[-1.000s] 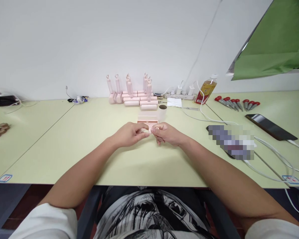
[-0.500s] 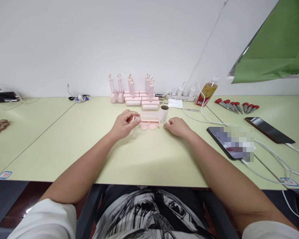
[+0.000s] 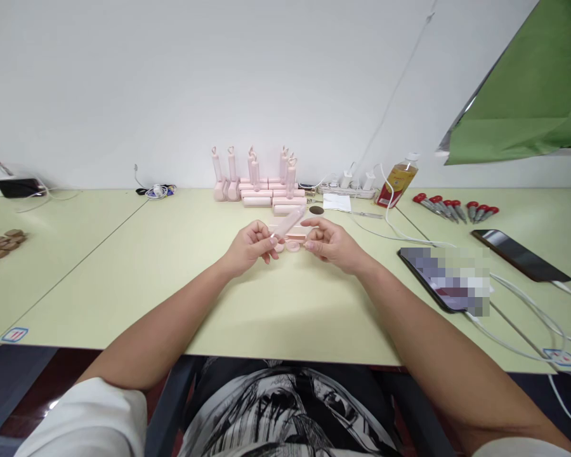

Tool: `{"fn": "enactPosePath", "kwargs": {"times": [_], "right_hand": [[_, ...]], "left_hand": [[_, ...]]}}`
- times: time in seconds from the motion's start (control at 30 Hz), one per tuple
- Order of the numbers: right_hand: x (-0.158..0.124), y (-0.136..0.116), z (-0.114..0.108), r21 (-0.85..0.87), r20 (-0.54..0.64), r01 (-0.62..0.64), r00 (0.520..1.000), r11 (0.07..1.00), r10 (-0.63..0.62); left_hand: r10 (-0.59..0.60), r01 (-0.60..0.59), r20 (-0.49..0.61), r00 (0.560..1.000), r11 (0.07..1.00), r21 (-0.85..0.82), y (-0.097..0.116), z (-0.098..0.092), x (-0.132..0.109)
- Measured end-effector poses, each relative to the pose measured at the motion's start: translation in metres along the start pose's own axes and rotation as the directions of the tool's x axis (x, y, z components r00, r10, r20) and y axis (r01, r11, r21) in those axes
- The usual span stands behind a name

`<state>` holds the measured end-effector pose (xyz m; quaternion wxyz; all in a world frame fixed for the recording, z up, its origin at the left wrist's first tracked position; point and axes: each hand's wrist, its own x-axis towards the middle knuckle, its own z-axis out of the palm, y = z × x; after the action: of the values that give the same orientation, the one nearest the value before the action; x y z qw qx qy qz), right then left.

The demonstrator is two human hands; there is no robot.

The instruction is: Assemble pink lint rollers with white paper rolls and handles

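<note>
My left hand (image 3: 252, 248) is closed around one end of a translucent pink handle tube (image 3: 289, 222), which tilts up to the right. At the tube's right, my right hand (image 3: 332, 245) curls with thumb and fingers close together and the index finger held out. Something small seems to sit at its fingertips, too small to make out. Below and behind the tube lie a pink roller frame part (image 3: 295, 237) and a pink round disc (image 3: 292, 246), partly covered by the hands. A white cylinder with a dark opening (image 3: 316, 211) stands just behind my right hand.
Several pink lint rollers (image 3: 257, 202) with upright handles line the wall. Rightward are a power strip (image 3: 345, 191), a drink bottle (image 3: 397, 180), red-capped grey tools (image 3: 440, 206) and two phones (image 3: 440, 285) (image 3: 521, 255) on cables. Brown pieces (image 3: 0, 247) lie far left.
My left hand has turned the tube from pointing down to pointing up and right, bringing it nearer my right hand. My right hand has raised its index finger. The camera view has shifted slightly.
</note>
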<state>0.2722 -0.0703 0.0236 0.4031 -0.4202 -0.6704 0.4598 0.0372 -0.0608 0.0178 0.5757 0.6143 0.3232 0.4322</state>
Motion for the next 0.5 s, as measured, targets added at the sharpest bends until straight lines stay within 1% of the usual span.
{"fn": "enactPosePath", "kwargs": {"times": [0.03, 0.07, 0.1, 0.13, 0.2, 0.27, 0.3, 0.37, 0.43, 0.5], "right_hand": [[-0.001, -0.001, 0.008, 0.080, 0.031, 0.013, 0.999, 0.997, -0.016], [-0.002, -0.001, 0.015, 0.125, 0.048, 0.021, 0.998, 0.992, -0.027], [-0.003, -0.002, 0.019, 0.133, 0.049, 0.025, 0.998, 0.991, -0.031], [-0.004, -0.002, 0.021, 0.104, 0.033, 0.042, 0.998, 0.994, -0.045], [-0.004, -0.003, 0.017, -0.050, -0.057, 0.105, 0.993, 0.993, -0.107], [-0.002, -0.002, 0.005, -0.276, -0.184, 0.130, 0.965, 0.952, -0.185], [-0.001, -0.001, -0.002, -0.376, -0.240, 0.095, 0.951, 0.922, -0.195], [0.003, 0.003, -0.013, -0.509, -0.298, -0.035, 0.944, 0.860, -0.138], [0.007, 0.009, -0.018, -0.575, -0.311, -0.128, 0.948, 0.808, -0.071], [0.010, 0.015, -0.017, -0.611, -0.300, -0.166, 0.954, 0.774, -0.032]], "left_hand": [[-0.011, 0.010, 0.050, 0.999, 1.000, 0.021, -0.002, 0.004, -0.001], [-0.023, 0.018, 0.097, 0.995, 0.999, 0.046, -0.005, 0.007, -0.002], [-0.036, 0.026, 0.134, 0.990, 0.997, 0.076, -0.008, 0.011, -0.003], [-0.047, 0.030, 0.155, 0.987, 0.993, 0.111, -0.010, 0.014, -0.004], [-0.052, 0.022, 0.145, 0.988, 0.979, 0.202, -0.014, 0.018, -0.006], [-0.033, 0.002, 0.102, 0.994, 0.955, 0.296, -0.017, 0.017, -0.006], [-0.020, -0.009, 0.083, 0.996, 0.944, 0.331, -0.017, 0.016, -0.006], [0.004, -0.026, 0.062, 0.998, 0.933, 0.358, -0.017, 0.011, -0.005], [0.018, -0.033, 0.045, 0.999, 0.931, 0.363, -0.016, 0.007, -0.004], [0.027, -0.035, 0.027, 0.999, 0.926, 0.376, -0.016, 0.004, -0.003]]}}
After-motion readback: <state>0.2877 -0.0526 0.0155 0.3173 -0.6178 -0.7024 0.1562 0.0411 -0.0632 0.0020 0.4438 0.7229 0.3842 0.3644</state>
